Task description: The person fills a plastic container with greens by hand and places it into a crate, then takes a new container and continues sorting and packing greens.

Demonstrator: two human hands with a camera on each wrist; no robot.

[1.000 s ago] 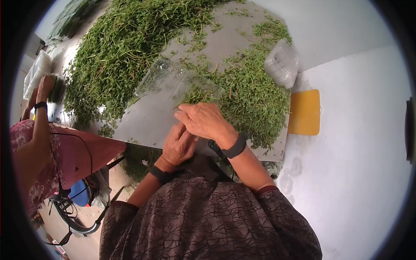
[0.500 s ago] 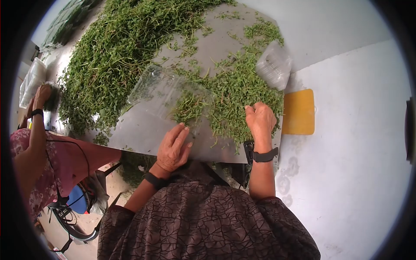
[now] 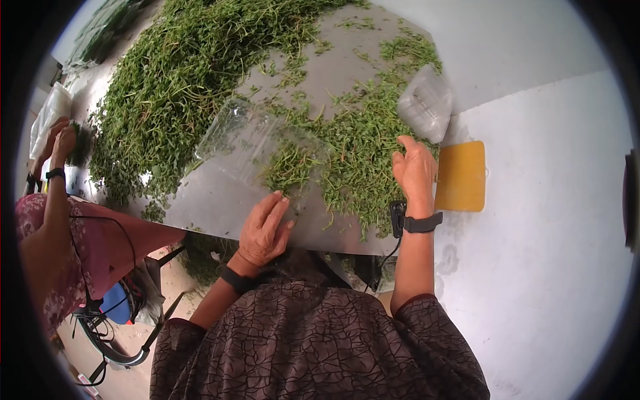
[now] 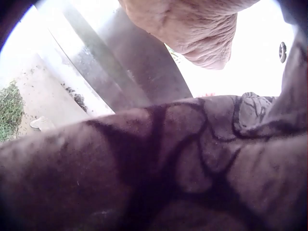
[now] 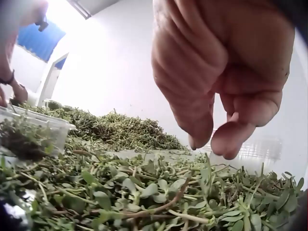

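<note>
My left hand point(image 3: 263, 230) rests at the table's near edge, fingers straight, below a clear plastic container point(image 3: 243, 137) with green sprigs in its right part. Over the right side of the loose greens point(image 3: 363, 140) my right hand point(image 3: 415, 175) hovers, fingers bent a little; in the right wrist view this hand point(image 5: 216, 139) is above the greens point(image 5: 144, 192) with a small gap between thumb and fingers and nothing held. Just beyond it stand nested clear containers point(image 3: 427, 103). In the left wrist view only part of the left hand point(image 4: 192, 33) shows, above patterned cloth.
A large heap of greens point(image 3: 180, 87) covers the table's left and back. At far left another person's hands point(image 3: 63, 141) are beside clear containers point(image 3: 50, 120). A yellow board point(image 3: 461, 177) lies to the right, by the white wall. Filled packs point(image 3: 100, 37) stand at the back left.
My right hand has left the left hand, swung right over the greens, and moved slightly farther forward toward the nested containers, its fingers loosening. The left hand has stayed near the edge, its fingers now uncovered.
</note>
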